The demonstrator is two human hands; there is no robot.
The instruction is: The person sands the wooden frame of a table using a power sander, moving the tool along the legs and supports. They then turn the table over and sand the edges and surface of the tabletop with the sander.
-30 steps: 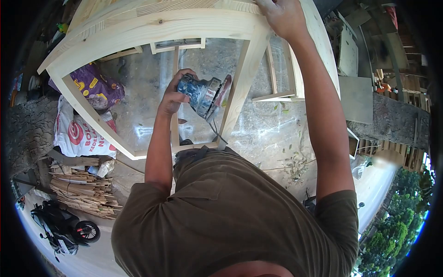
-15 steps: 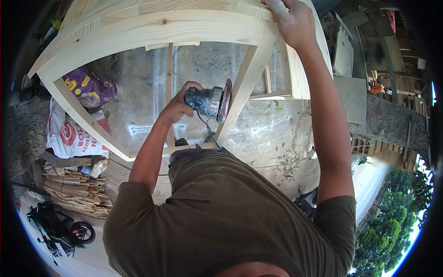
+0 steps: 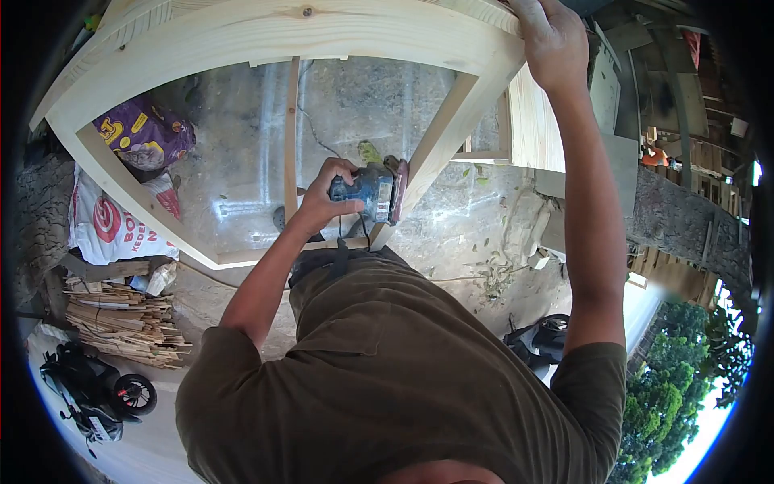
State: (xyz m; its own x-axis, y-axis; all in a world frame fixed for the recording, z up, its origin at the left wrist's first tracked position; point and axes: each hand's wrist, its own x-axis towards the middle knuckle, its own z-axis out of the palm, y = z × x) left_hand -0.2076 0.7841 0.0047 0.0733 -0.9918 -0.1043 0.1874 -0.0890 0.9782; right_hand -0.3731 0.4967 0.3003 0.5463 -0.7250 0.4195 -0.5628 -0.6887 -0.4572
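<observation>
My left hand (image 3: 326, 198) is wrapped round a blue electric sander (image 3: 367, 194). The sander is turned sideways, its reddish pad against the inner side of a slanting leg of a pale wooden frame (image 3: 463, 113). A dark cord hangs from the tool near my waist. My right hand (image 3: 556, 44) grips the top corner of the same frame, its fingertips partly hidden over the edge. The frame's curved top rail, with a dark knot, spans the upper part of the view.
A purple bag (image 3: 149, 133) and a white printed sack (image 3: 117, 218) lie beyond the frame's left leg. Below them is a stack of thin wood strips (image 3: 121, 323). Motorcycles (image 3: 97, 395) stand at the lower left and right. A tree trunk (image 3: 685, 214) crosses the right side.
The sander has moved slightly lower along the leg and now rests against it. My view has shifted, so the frame sits higher. My right hand keeps its hold on the corner.
</observation>
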